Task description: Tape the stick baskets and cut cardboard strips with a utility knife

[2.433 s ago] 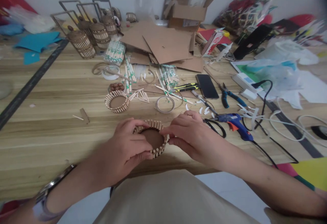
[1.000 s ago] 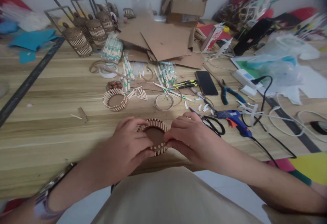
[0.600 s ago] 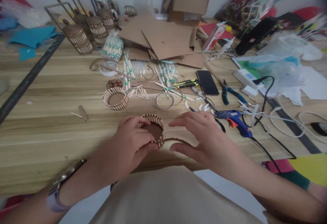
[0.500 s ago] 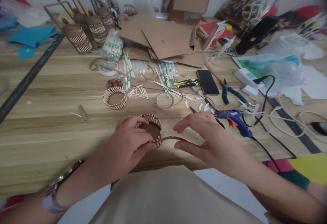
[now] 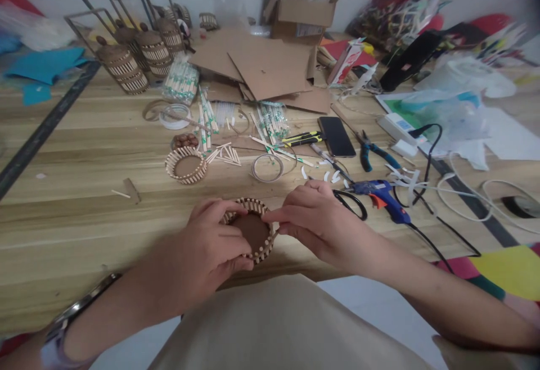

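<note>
A small round basket [image 5: 253, 229] with a brown base and a wall of short wooden sticks sits at the table's front edge. My left hand [image 5: 219, 232] is closed on its left side, fingers over the rim and thumb at the near wall. At the right rim my right hand [image 5: 310, 218] pinches a thin brown strip [image 5: 276, 233], which lies against the basket's outside; most of it is hidden. A second stick-walled basket [image 5: 186, 165] stands farther back, beside loose short sticks [image 5: 228, 154].
A blue glue gun [image 5: 386, 198] lies to the right with its cable, near blue-handled pliers [image 5: 375, 153], a phone [image 5: 336, 136] and a tape roll [image 5: 267, 167]. Behind are cardboard sheets [image 5: 270, 69], packed sticks [image 5: 180, 80] and several handled lanterns [image 5: 122, 69].
My right hand has moved left to the basket's rim and closed on the strip, which stuck out to the right before. My left hand keeps its hold.
</note>
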Available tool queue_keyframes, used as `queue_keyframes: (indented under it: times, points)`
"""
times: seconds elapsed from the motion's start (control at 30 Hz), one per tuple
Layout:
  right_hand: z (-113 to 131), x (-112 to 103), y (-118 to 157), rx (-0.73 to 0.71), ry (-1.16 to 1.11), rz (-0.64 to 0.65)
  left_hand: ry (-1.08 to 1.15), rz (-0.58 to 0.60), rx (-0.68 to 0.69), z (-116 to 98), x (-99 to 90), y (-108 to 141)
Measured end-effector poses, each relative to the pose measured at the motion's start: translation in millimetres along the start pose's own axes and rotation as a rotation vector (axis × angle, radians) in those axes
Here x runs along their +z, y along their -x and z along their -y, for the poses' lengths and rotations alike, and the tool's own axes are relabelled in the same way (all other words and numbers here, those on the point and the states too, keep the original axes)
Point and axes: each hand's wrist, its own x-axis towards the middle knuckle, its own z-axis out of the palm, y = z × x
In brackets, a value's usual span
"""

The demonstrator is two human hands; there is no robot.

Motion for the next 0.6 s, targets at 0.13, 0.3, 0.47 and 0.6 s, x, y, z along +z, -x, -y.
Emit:
queue_keyframes:
  times: [0.13, 0.3, 0.47, 0.6]
  points:
    - [-2, 3, -1, -0.039, 0.049, 0.026, -0.016, 0.013, 0.028, 2, -0.6, -1]
    - [2, 4, -3, -0.057, 0.144, 0.024, -0.015, 0.046, 0.031, 7, -3.9, 0]
    - [10, 9, -4, -0.034, 0.228, 0.006, -0.074, 0.008, -0.074, 6, -5.8, -4]
    - [15, 14, -6, -0.016, 0.222, 0.001, -0.094, -0.083, -0.062, 1, 6.2, -14]
